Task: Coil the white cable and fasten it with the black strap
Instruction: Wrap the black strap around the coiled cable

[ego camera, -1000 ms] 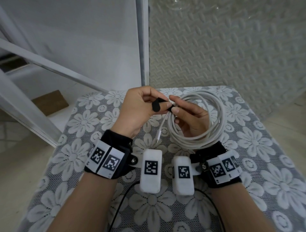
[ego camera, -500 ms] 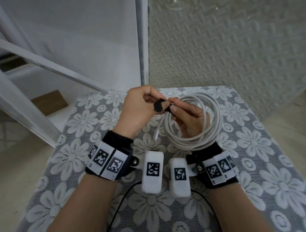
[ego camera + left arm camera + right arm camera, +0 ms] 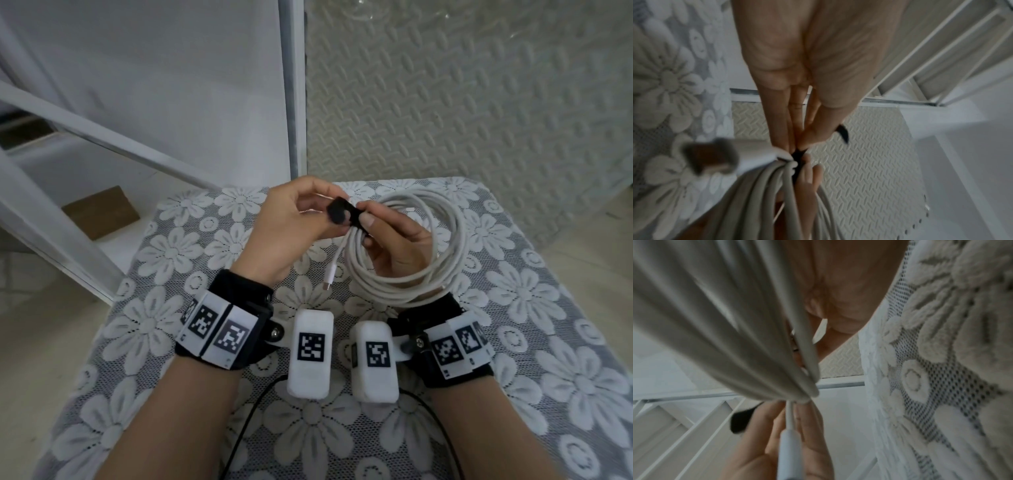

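Fingers (image 3: 310, 192) of the left hand (image 3: 291, 229) were curled, thumb and fingertips pinching the black strap (image 3: 340, 214) at the near-left edge of the white cable (image 3: 404, 284). Opposite them, the right hand (image 3: 397, 246) reached through the middle of the coil, its thumb and forefinger pinching the gathered loops and the strap at the same spot, so both hands met there, touching.

Seen from the left wrist, the black strap (image 3: 797, 155) sat squeezed between the fingertips of both hands with the bundled white cable (image 3: 764, 191) running down from it, and a loose pointed end of the strap stuck out to one side (the picture was blurred, so how far the strap wrapped round could not be told). From the right wrist, the cable loops (image 3: 725, 321) converged to a pinched point, and the black strap (image 3: 742, 420) showed beside the left hand (image 3: 777, 451).

One plug end (image 3: 330, 277) of the cable hung free below the pinch. All of it was held above the counter (image 3: 154, 325), which wore a white floral lace cloth.
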{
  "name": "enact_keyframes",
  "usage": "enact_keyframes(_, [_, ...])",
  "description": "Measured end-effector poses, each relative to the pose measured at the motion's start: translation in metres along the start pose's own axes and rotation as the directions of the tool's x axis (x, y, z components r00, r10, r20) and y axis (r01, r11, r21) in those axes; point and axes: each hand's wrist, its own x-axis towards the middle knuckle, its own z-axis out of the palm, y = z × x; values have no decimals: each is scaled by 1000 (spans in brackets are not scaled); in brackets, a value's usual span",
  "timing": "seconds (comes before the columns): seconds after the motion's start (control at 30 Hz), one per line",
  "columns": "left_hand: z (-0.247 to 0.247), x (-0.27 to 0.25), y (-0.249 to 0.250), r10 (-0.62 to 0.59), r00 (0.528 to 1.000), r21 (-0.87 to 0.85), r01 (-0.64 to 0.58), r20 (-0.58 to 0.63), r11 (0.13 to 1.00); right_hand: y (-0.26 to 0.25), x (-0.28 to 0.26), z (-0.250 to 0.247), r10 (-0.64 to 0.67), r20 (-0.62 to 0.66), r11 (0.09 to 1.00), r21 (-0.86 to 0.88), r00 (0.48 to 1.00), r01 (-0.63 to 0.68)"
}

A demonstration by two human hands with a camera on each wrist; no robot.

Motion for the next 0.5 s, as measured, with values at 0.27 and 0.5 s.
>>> enact_keyframes(0.27, [1, 1, -2, -140, 988, -223, 151, 66, 963, -5, -2, 2, 82, -33, 992, 98, 996, -78])
enact_keyframes(0.5, [0, 1, 1, -173, 982, -271, 188, 79, 944, -6, -3, 2, 99, -37, 993, 74, 994, -97])
